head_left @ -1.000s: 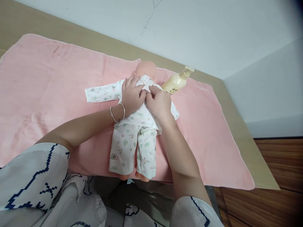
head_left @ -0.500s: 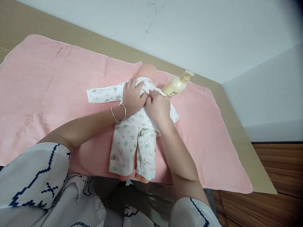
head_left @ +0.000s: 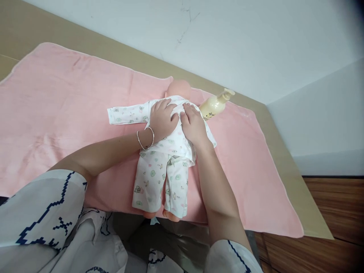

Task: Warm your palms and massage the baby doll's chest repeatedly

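A baby doll (head_left: 178, 88) lies on a pink blanket (head_left: 79, 91), its feet toward me. It wears a white printed top (head_left: 176, 142) and matching trousers (head_left: 149, 182). My left hand (head_left: 162, 118) rests flat on the left of the top's upper part, fingers apart. On the right side my right hand (head_left: 193, 123) lies on the same top with its fingers stretched out. Neither hand grips anything. One sleeve (head_left: 127, 114) is spread out to the left; the other is partly hidden by my right hand. Right of the doll, a pale yellow pump bottle (head_left: 213, 106) lies tilted.
The blanket covers most of a beige table (head_left: 287, 167), whose far edge meets a white wall (head_left: 233, 45). At the lower right shows a brown wood-grain surface (head_left: 338, 204). Two thin bangles (head_left: 145, 139) circle my left wrist.
My right hand has uncurled from a pinch at the top's middle and now lies flat, slightly farther right. My left hand stays on the top. The whole view has shifted slightly.
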`<state>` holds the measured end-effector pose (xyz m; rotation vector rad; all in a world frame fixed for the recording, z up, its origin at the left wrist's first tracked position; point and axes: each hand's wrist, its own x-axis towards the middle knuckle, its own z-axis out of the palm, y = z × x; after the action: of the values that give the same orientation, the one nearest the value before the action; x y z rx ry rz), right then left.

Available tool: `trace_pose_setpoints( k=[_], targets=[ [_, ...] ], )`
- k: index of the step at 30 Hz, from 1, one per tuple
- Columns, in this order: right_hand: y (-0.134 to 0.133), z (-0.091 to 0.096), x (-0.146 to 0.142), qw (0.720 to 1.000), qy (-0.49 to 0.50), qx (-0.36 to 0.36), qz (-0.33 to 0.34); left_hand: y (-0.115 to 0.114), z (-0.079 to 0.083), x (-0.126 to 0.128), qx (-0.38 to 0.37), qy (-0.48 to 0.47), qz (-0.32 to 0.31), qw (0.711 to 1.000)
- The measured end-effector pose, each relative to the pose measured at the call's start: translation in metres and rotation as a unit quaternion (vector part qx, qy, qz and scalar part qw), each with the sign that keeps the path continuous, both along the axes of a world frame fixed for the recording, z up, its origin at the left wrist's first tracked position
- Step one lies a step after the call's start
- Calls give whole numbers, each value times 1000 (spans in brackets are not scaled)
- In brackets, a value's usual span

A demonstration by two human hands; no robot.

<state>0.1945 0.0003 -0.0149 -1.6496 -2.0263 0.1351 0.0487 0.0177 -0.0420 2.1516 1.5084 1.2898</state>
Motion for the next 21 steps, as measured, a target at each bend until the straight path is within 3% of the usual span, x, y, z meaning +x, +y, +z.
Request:
trace_pose_setpoints(
  k=[7,15,21],
  targets=[
    [-27,17,-32,997,-61,24,-51,3,-1,-1,-22,5,2,1000],
    [-6,6,-5,997,67,-16,-28,8,-7,0,-7,-1,4,1000],
    [-8,13,0,997,46,35,-43,12,-15,0,24,2,38,999]
  ],
)
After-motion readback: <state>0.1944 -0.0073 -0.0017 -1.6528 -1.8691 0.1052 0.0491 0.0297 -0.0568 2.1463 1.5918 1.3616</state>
